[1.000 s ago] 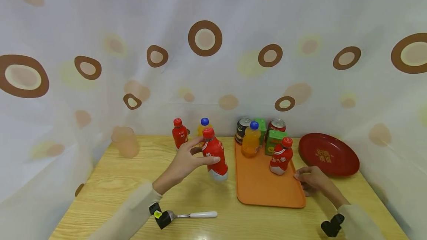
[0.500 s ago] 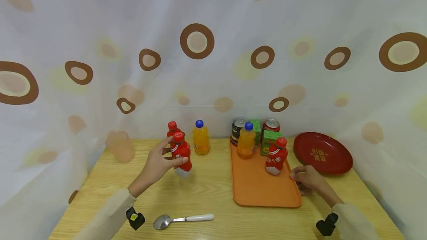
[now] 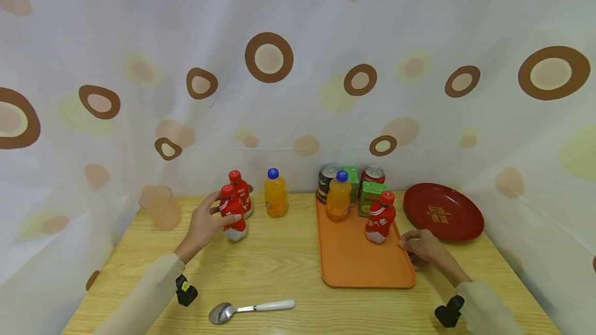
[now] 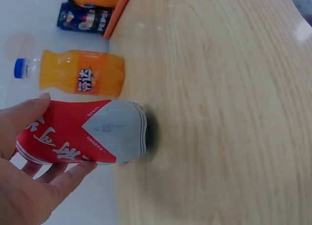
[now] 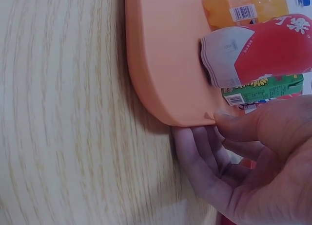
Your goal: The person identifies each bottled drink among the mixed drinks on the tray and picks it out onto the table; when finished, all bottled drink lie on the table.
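My left hand [image 3: 201,227] grips a red-labelled cola bottle [image 3: 234,208], thumb on one side and fingers behind. The bottle is upright at the table's left; whether its base touches the wood I cannot tell. A second red bottle [image 3: 242,190] stands just behind it, partly covered, and an orange soda bottle [image 3: 276,198] stands to the right. My right hand [image 5: 258,157] pinches the right rim of the orange tray [image 3: 363,268], thumb on top and fingers underneath. On the tray stand another red bottle [image 3: 379,224], an orange soda bottle [image 3: 338,203], green drink cartons [image 3: 368,203] and two cans [image 3: 327,177].
A dark red plate [image 3: 442,213] leans at the back right, beyond the tray. Near the front lies a spoon [image 3: 274,305] with a white handle. At the back left is a translucent cup [image 3: 163,208]. A spotted curtain [image 3: 298,102] encloses the table's back and sides.
My left hand has carried the red bottle leftward and back, from beside the tray to in front of the other red bottle. The right hand keeps its hold on the tray rim.
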A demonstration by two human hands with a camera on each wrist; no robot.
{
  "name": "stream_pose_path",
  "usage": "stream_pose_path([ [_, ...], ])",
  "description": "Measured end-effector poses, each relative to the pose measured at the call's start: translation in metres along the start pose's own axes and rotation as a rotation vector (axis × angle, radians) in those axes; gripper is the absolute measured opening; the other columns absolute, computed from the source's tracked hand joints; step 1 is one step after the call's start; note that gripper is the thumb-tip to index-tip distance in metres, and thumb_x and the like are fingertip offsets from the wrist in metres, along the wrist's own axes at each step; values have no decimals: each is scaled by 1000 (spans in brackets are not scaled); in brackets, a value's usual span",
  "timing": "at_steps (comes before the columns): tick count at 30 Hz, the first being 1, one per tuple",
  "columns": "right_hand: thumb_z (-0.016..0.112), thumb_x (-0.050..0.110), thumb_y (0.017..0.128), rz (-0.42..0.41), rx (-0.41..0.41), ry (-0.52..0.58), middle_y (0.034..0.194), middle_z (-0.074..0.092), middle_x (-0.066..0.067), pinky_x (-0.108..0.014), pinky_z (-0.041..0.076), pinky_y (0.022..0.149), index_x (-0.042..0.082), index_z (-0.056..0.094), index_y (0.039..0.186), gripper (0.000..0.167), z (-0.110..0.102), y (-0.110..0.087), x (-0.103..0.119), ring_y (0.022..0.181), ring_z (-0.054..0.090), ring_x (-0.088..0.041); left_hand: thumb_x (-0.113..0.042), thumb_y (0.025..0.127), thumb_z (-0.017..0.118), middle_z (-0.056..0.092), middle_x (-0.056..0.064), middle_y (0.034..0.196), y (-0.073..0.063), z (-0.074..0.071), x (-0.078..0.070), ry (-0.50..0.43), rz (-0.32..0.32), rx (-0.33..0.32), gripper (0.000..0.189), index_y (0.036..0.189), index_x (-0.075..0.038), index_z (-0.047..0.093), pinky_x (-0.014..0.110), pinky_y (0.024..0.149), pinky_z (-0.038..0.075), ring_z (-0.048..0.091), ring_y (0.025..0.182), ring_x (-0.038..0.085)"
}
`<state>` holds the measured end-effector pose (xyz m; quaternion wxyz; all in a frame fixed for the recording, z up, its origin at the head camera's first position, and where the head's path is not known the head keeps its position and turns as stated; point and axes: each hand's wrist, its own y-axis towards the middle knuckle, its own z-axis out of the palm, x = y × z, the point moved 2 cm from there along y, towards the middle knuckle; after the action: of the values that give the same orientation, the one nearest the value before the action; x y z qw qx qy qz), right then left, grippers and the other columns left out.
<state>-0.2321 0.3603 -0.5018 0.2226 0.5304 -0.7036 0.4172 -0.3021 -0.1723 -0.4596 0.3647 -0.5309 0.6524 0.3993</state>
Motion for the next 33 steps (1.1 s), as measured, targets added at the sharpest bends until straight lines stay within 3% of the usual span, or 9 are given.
stream_pose_path([
  [4,58,14,106,-20,10,-2,82,73,-9,-36,63,59,-16,57,128,36,0,1,-1,68,72,-19,-14,91,83,48,22,155,2,5,7,2,8,-13,75,155,-3,45,46,95,61,56,132,49],
  [9,58,13,106,-40,14,-32,82,72,-9,-35,62,58,-15,59,124,34,1,1,-2,66,71,-19,-11,91,82,43,22,161,0,8,15,25,35,-12,80,158,-1,39,57,113,47,48,142,47],
  [12,59,12,105,-43,13,-27,80,71,-7,-36,62,57,-15,60,122,32,3,0,-2,65,70,-19,-10,91,82,43,23,161,-2,8,17,36,60,-7,81,158,1,38,58,117,42,46,143,46],
  [33,59,16,107,-14,20,6,79,69,-5,-36,63,59,-15,56,127,37,-1,-1,2,66,69,-19,-11,91,82,45,21,160,2,8,15,2,41,1,81,159,-2,39,56,110,51,52,138,47],
])
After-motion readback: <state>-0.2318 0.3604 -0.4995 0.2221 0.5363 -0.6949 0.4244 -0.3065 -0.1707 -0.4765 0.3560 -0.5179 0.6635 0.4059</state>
